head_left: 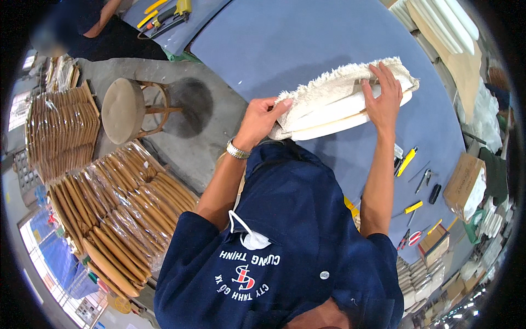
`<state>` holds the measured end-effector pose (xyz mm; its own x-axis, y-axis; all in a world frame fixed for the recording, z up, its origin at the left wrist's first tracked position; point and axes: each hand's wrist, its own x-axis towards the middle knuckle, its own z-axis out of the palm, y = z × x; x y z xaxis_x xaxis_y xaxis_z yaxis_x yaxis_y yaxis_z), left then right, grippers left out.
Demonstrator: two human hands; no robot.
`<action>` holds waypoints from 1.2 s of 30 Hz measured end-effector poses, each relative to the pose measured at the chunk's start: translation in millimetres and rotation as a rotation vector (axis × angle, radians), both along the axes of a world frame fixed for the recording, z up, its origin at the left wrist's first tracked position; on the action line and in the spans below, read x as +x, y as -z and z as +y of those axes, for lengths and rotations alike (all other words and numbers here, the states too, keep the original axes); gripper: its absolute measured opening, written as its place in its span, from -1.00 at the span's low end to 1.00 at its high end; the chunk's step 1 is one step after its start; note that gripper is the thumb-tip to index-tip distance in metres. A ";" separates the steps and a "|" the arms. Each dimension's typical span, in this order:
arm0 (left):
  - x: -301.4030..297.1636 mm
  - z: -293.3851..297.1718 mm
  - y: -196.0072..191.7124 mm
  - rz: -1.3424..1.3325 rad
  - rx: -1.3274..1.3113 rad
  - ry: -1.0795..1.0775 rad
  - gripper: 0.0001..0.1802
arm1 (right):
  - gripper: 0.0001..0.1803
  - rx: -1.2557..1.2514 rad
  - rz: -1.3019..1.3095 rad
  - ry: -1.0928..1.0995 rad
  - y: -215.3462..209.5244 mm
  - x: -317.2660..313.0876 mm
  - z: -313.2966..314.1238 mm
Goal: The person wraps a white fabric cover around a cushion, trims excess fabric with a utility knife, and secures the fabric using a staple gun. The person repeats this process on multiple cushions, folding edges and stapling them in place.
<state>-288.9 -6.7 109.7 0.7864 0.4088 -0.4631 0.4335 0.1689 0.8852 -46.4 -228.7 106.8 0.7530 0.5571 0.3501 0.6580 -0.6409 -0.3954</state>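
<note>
The person stands at a wide blue-grey tabletop (307,38) and holds a pale seat pad (334,112) up on its edge, with cream frayed fabric (339,82) draped over its top. The left hand (256,122) grips the pad's left end, fingers clenched on the fabric there, apparently to keep the cloth drawn tight. The right hand (383,98) lies flat over the far right part, fingers spread and pressing the fabric down against the board, seemingly to keep it from slipping. The pad sits near the middle of the tabletop, just beyond the person's chest. To the right lie a yellow utility knife (406,162), pliers (424,180) and a cardboard box (464,186), within easy reach. On the left, off the tabletop, stand a round stool (125,109) and stacks of wrapped wooden seat boards (131,192).
</note>
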 end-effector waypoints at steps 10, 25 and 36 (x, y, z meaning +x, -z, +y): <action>-31.6 -20.4 28.4 -0.076 0.145 -0.200 -0.55 | -0.51 0.022 0.016 0.016 2.1 6.2 0.6; -7.6 8.1 12.5 -0.138 0.486 0.052 -0.51 | -0.54 0.966 0.536 0.450 31.0 12.5 -37.7; -7.9 16.8 25.5 -0.093 0.545 0.010 -0.48 | -0.31 1.092 1.364 0.397 69.6 -49.2 -17.9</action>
<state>-296.8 10.1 84.2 0.8190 0.5622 -0.1150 0.3486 -0.3282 0.8779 -95.6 -246.6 37.1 0.8139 0.2541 -0.5225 -0.5759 0.2344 -0.7832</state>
